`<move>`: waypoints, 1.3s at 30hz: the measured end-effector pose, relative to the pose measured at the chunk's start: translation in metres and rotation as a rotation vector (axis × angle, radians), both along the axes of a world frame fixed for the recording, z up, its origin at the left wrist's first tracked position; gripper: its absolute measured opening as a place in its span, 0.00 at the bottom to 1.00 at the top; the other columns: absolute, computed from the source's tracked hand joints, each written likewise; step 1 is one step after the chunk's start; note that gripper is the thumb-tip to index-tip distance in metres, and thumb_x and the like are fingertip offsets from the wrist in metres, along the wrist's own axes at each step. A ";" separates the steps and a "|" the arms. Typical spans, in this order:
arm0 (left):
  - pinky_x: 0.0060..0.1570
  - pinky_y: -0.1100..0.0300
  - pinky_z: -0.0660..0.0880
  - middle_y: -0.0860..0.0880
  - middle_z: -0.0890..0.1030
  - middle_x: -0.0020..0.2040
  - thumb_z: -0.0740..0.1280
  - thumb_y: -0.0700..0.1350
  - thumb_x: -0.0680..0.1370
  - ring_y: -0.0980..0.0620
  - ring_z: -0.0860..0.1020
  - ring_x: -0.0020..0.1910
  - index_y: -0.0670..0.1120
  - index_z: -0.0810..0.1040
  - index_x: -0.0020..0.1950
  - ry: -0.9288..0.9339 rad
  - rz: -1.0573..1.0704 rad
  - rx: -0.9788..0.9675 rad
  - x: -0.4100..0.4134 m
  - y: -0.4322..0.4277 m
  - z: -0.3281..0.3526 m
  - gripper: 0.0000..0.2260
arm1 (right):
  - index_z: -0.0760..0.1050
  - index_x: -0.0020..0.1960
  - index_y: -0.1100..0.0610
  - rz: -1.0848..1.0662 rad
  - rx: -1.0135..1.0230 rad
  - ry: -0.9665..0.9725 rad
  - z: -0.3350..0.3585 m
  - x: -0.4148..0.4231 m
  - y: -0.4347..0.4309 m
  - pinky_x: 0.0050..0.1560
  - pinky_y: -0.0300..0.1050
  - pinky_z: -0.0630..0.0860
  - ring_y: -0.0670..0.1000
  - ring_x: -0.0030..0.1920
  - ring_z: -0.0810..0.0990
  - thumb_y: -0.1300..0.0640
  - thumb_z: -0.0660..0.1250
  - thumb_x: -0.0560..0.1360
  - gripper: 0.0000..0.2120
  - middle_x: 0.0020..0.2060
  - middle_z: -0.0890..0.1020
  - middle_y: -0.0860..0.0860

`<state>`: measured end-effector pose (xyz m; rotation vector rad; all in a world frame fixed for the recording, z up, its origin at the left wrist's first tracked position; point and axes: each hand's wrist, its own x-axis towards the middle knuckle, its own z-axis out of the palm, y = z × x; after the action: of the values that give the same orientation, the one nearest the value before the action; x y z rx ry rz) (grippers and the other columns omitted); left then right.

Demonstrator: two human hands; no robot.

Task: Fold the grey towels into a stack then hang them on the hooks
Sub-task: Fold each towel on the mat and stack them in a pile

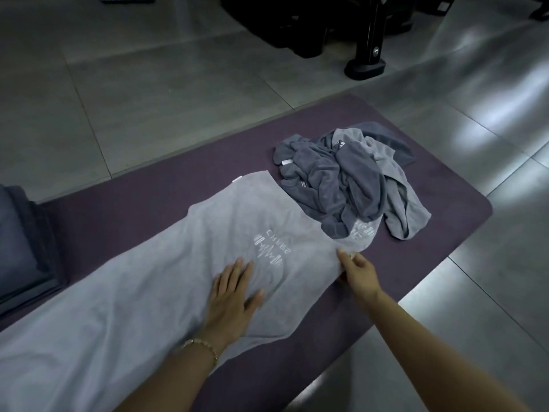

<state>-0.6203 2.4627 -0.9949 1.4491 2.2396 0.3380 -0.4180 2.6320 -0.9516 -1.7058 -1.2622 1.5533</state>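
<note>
A light grey towel [148,292] with white embroidered lettering lies spread lengthwise along a purple mat [124,200]. My left hand [234,295] rests flat on it, fingers straight, just below the lettering. My right hand [356,272] pinches the towel's right edge, thumb on top and fingers tucked under the cloth. Beyond the spread towel sits a crumpled pile of grey towels [344,179], dark and light ones tangled together. No hooks are in view.
A folded dark blue-grey stack [20,251] sits at the mat's left edge. The mat lies on a grey tiled floor [148,99]. A black stand with a foot [368,63] and dark equipment stand at the back.
</note>
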 end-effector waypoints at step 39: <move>0.74 0.56 0.45 0.52 0.48 0.79 0.45 0.73 0.68 0.52 0.48 0.77 0.54 0.45 0.78 0.064 0.659 -0.074 -0.218 -0.353 0.087 0.42 | 0.59 0.74 0.55 1.362 0.324 -0.350 0.041 -0.283 -0.247 0.70 0.39 0.59 0.50 0.72 0.63 0.48 0.59 0.80 0.26 0.74 0.60 0.49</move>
<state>-0.8387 2.1095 -0.9074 0.6533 2.7003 0.4050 -0.7013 2.3850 -0.9110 -0.8190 -3.0073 1.4506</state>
